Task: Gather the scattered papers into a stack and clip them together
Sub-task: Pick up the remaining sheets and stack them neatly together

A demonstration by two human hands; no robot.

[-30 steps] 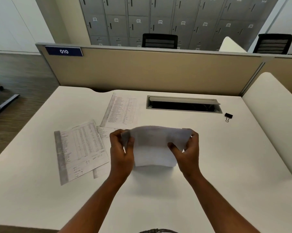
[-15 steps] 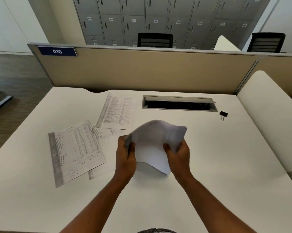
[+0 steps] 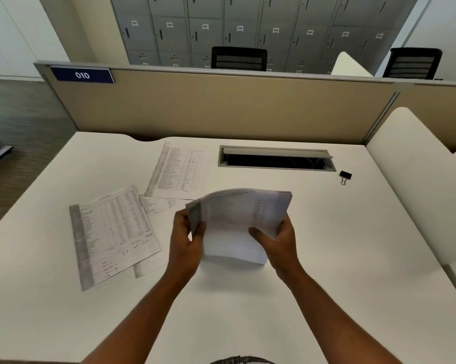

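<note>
A small bundle of printed papers (image 3: 237,219) is held above the middle of the white desk (image 3: 352,258), its top edge tipped away from me. My left hand (image 3: 186,241) grips its left edge and my right hand (image 3: 276,239) grips its lower right corner. Three more printed sheets lie flat on the desk: a large one (image 3: 111,232) at the left, one (image 3: 153,224) partly under it, and one (image 3: 178,170) farther back. A black binder clip (image 3: 345,176) sits at the back right of the desk.
An open cable slot (image 3: 276,160) is set in the desk behind the papers. A beige partition (image 3: 221,106) closes the far edge, and a rounded white divider (image 3: 415,179) stands on the right. Behind the partition are black chairs and grey lockers.
The bundle has been turned and squared between both hands, its printed face tilting up toward me. My hands have moved closer together. The sheets on the desk lie as before.
</note>
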